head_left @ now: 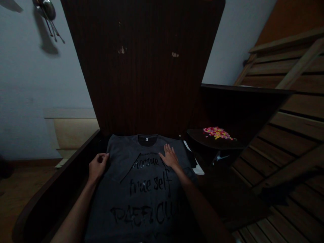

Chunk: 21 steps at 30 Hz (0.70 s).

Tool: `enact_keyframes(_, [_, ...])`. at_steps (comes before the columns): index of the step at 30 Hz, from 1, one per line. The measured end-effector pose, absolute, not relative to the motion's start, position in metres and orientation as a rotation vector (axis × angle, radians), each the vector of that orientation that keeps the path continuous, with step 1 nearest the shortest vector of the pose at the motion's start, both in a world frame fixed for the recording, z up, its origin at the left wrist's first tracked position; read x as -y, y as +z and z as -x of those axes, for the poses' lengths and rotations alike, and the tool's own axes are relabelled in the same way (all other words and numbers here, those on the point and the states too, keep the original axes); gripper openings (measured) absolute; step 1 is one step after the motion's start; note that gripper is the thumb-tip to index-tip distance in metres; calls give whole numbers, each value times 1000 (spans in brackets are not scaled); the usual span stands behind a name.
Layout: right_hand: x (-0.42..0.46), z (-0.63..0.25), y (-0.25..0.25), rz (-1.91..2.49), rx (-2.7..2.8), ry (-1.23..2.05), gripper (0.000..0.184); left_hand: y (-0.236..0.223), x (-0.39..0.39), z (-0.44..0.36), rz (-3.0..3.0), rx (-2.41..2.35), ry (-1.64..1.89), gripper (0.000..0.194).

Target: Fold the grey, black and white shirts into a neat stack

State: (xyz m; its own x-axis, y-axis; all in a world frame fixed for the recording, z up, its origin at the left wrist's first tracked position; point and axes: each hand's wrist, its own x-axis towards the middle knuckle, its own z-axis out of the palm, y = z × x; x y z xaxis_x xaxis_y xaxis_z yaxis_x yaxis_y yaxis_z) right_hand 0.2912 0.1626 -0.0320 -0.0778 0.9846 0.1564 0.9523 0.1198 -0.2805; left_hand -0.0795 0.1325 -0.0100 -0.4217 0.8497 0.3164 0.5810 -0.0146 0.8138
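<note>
A dark grey T-shirt (141,175) with black lettering lies spread front side up, its neckline away from me and a small white label inside the collar. At the shirt's left edge, near the sleeve, my left hand (98,166) is closed, thumb and curled fingers pinching the fabric. My right hand (169,157) rests flat on the upper right of the chest, fingers stretched out. Both forearms reach in from below, and the right one covers part of the print.
A tall dark wooden panel (146,74) rises behind the shirt. White and black cloth (198,167) shows beside its right edge. On a small rounded shelf (196,135) lies a pile of colourful small pieces (217,132). A slatted wooden frame (291,128) stands at the right.
</note>
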Motion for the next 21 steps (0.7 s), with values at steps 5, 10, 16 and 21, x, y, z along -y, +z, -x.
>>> enact_keyframes(5, [-161,-291,-31,1897,2101,152,72,-6,-133,79,-1554,-1962,1352,52])
enact_keyframes(10, [-161,-291,-32,1894,2096,147,70,-6,-135,83,-1466,-1855,1303,57])
enact_keyframes(16, [-164,-295,-34,1861,2093,184,69,5,-130,84,-1401,-1682,1225,57])
enact_keyframes(21, [-169,-291,-18,1811,1947,345,50,16,-131,82,-1451,-1547,1142,59])
